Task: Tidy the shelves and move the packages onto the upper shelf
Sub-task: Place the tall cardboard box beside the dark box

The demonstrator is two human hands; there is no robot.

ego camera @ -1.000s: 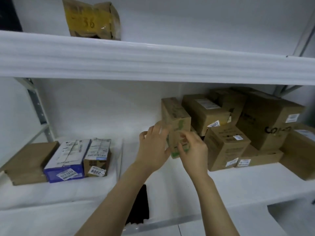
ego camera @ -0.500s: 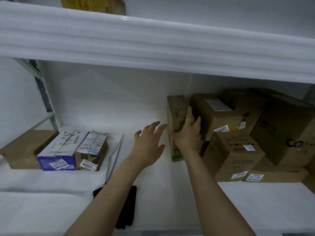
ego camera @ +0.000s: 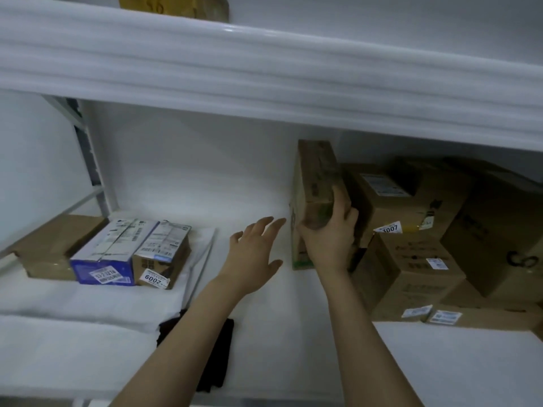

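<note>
white lower shelf (ego camera: 279, 333) fills the view under the upper shelf (ego camera: 264, 69) edge. right hand (ego camera: 329, 242) grips a narrow upright cardboard box (ego camera: 314, 177) at 2 o'clock of centre, fingers curled round its near corner. left hand (ego camera: 252, 254) hovers just beside the box at its 9 o'clock, fingers spread, holding nothing. stacked boxes (ego camera: 411, 201) at 3 o'clock, blue box (ego camera: 102, 251) at 8 o'clock, yellow package (ego camera: 176, 7) on the upper shelf at 11 o'clock.

The small brown box (ego camera: 163, 251) carries a sticker (ego camera: 154, 279) reading 2009, the stacked carton (ego camera: 395, 205) one reading 3007.
</note>
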